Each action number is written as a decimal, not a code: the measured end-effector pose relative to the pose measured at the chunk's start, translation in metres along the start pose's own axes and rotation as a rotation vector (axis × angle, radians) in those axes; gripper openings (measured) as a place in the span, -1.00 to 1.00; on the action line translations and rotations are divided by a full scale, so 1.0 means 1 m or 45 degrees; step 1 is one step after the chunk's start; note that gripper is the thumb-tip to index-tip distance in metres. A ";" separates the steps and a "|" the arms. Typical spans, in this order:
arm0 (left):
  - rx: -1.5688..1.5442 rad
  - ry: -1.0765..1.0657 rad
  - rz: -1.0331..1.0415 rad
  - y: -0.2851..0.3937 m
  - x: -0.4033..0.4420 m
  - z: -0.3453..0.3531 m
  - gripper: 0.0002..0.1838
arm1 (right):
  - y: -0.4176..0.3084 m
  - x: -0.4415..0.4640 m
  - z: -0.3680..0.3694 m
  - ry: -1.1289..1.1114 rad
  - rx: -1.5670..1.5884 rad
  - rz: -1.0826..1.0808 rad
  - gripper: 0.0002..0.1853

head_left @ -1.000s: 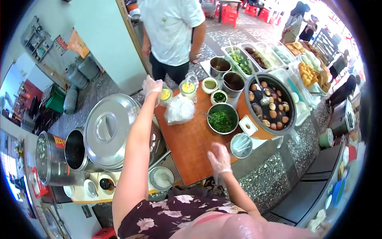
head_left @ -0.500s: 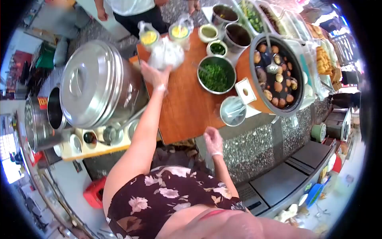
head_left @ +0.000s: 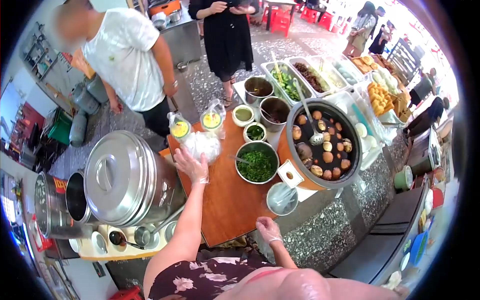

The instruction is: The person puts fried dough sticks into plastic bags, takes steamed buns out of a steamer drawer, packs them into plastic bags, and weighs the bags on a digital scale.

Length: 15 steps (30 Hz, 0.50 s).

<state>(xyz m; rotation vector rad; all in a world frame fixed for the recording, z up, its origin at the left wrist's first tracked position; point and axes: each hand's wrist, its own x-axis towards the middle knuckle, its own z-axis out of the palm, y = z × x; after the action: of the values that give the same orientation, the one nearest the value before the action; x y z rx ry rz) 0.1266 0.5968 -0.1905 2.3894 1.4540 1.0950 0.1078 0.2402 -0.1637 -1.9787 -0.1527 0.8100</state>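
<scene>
White plastic bag on the wooden table. My left hand, spread wide, is beside it; gripping would need closed fingers. My right hand curls, contents unclear

Two gloved hands are counted: one left hand and one right hand. The wooden table, one in number, bears two yellow-topped tubs, one white plastic bag, one steel bowl of chopped greens and two small white pots. Also tallied are one orange cooker, one ladle and one lidded steel vat. Standing just beyond the table: two persons. Eggs overlap; the exact number is unverifiable.
</scene>
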 end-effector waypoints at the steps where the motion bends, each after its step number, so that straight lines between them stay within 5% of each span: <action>1: 0.136 -0.020 0.202 -0.001 -0.003 -0.001 -0.22 | -0.004 -0.005 -0.004 0.026 -0.085 0.017 -0.69; 4: 0.266 -0.298 0.195 -0.002 -0.011 -0.007 -0.37 | 0.012 -0.019 -0.010 0.099 -0.089 -0.079 -0.67; 6: 0.254 0.001 0.411 -0.003 -0.004 -0.014 -0.53 | 0.025 -0.040 -0.013 0.253 -0.055 -0.092 -0.67; 7: 0.067 -0.133 0.569 -0.011 0.005 -0.014 -0.62 | 0.030 -0.055 -0.015 0.339 -0.107 -0.064 -0.68; 10: 0.505 -0.486 0.501 -0.006 -0.005 0.021 -0.73 | 0.063 -0.112 -0.007 0.568 -0.149 -0.022 -0.64; 15: 0.104 -0.218 0.848 0.047 -0.067 0.049 -0.69 | 0.093 -0.233 0.042 0.982 0.092 0.502 -0.63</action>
<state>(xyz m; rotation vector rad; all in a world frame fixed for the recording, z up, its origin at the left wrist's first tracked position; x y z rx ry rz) 0.1741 0.5295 -0.2386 3.0324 0.6600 0.9012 -0.1178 0.1236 -0.1418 -2.1392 0.7228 0.2294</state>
